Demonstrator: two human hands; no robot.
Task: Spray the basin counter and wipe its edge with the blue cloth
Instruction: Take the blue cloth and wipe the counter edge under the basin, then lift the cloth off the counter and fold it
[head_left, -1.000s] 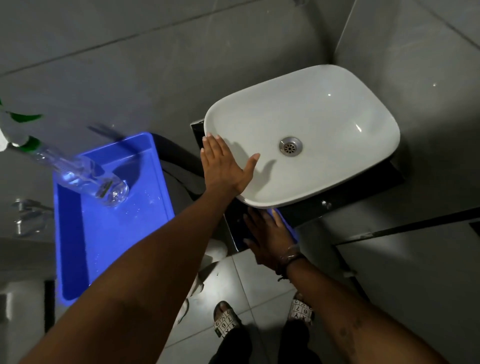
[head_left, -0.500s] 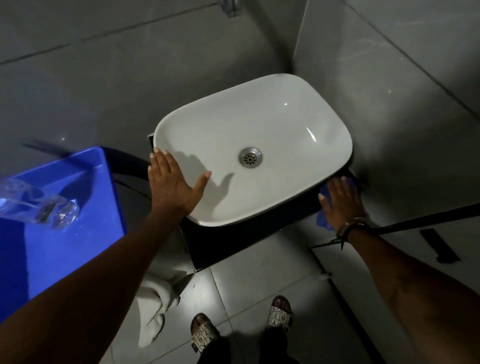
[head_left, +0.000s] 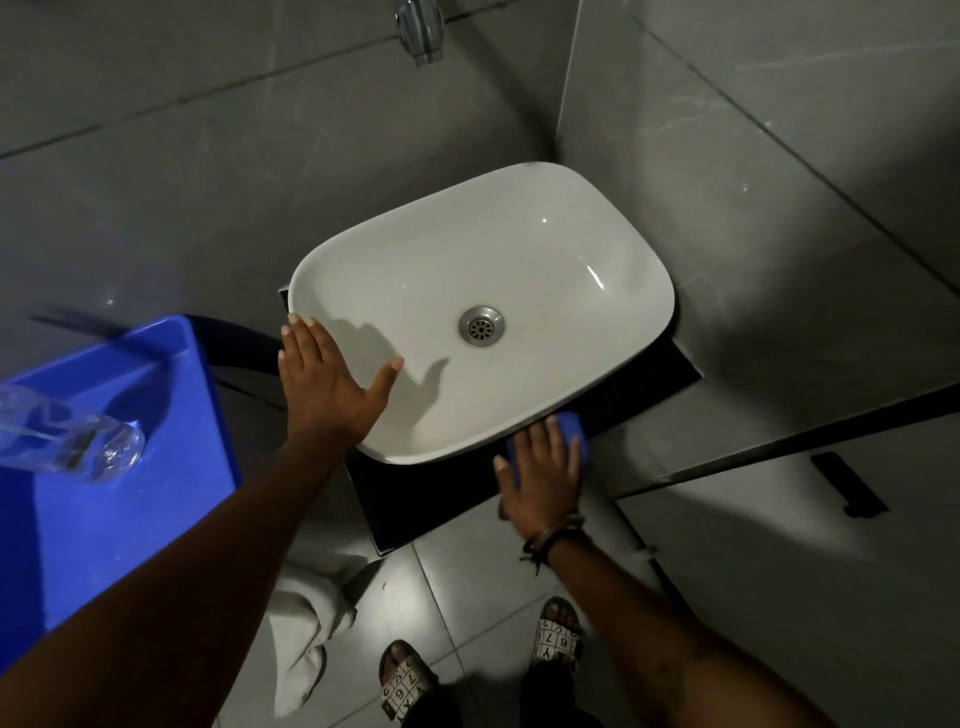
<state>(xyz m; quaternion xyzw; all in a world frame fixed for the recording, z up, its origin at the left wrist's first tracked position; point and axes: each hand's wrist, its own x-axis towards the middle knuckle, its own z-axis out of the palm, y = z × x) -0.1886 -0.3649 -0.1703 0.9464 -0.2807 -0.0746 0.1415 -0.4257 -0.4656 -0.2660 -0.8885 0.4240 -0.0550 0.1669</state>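
Under the basin's near rim, on the black bench, we find the blue cloth pinned flat by the right hand: grip is a spread palm pressing down, fingers not curled round the cloth. Left hand lies open and flat on the basin rim, holding nothing. Cloth sits approx. mid-way along the bench's front edge; that edge runs lower-left to upper-right, so the stroke follows that line w/ the right hand, clearly the nearer. Versus 0.5 s ago: cloth and right hand have slid back from the bench's right corner toward centre; left hand unchanged. Spray bottle lies in the blue tub, well apart.
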